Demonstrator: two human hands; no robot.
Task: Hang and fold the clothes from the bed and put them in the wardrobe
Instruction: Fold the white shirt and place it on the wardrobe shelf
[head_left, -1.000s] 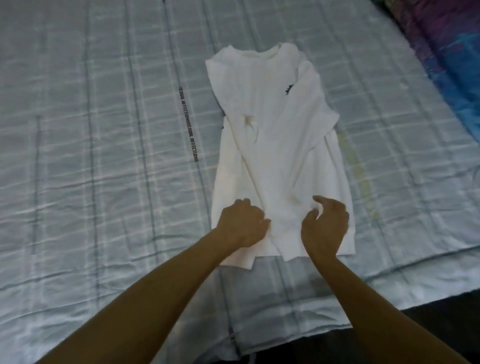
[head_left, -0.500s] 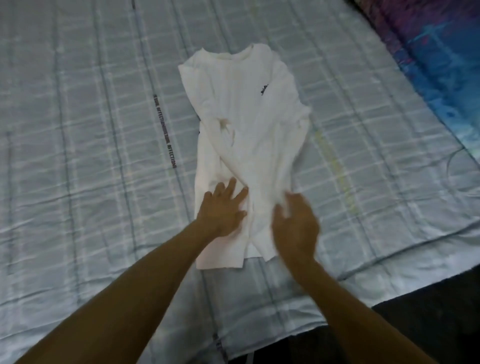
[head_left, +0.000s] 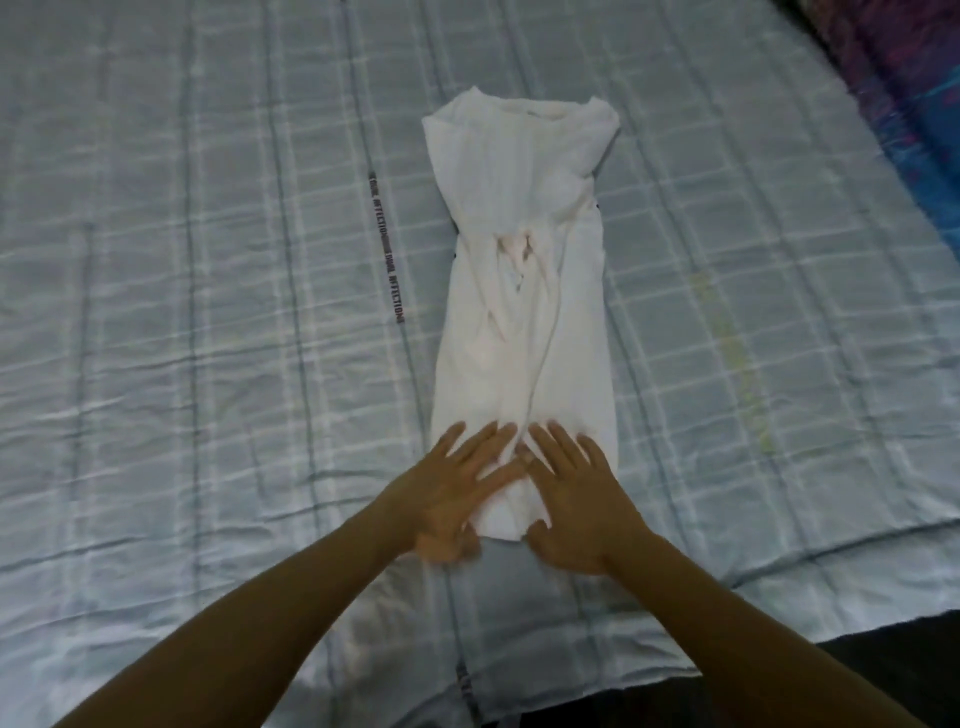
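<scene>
We record a pale checked bedspread (head_left: 208, 312) beneath the white shirt (head_left: 524, 291), folded into a narrow strip, collar farthest from us. Purple-blue fabric (head_left: 914, 104) lies well right of the shirt. On the shirt's near end, left hand (head_left: 452, 493) and right hand (head_left: 576, 504) press flat, fingers straight, gripping nothing.

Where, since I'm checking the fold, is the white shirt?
Head view: white shirt lies centre on the bedspread, near hem under the left hand and right hand.

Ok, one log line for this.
white fabric shirt: sides folded in | left hand: flat on hem | right hand: flat on hem
</scene>
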